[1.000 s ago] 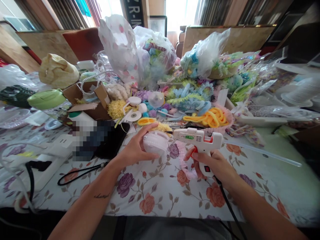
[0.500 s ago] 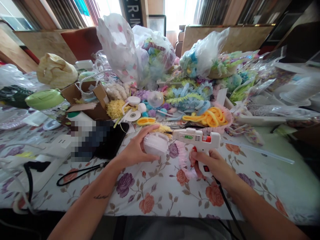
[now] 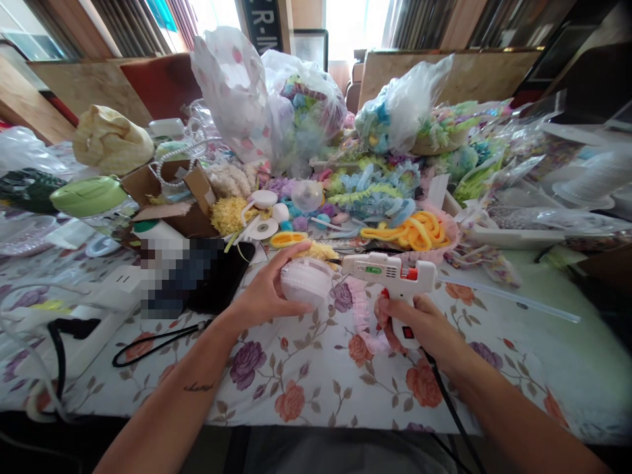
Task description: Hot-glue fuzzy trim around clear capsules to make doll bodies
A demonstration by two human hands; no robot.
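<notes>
My left hand (image 3: 266,289) is curved around a whitish, translucent round object (image 3: 307,282), thumb below and fingers above it. A white glue gun (image 3: 395,273) with red parts sits in my right hand (image 3: 409,322), fingers wrapped around its handle. Its nozzle points left, close to the round object's right side. A clear glue stick (image 3: 513,299) sticks out from the gun's back toward the right. Pink ruffled ribbon (image 3: 362,316) lies on the floral tablecloth (image 3: 316,388) just left of the gun's handle.
A black phone (image 3: 222,280) and a white power strip (image 3: 89,329) lie at the left. Behind my hands are yellow cord (image 3: 419,230), a ribbon spool (image 3: 261,228), a cardboard box (image 3: 192,214) and plastic bags (image 3: 237,99) of trims. A black cable (image 3: 451,401) hangs from the gun.
The round object has tilted and shifted slightly left in my left hand, whose fingers have moved a little with it. My right hand and the glue gun are nearly unmoved.
</notes>
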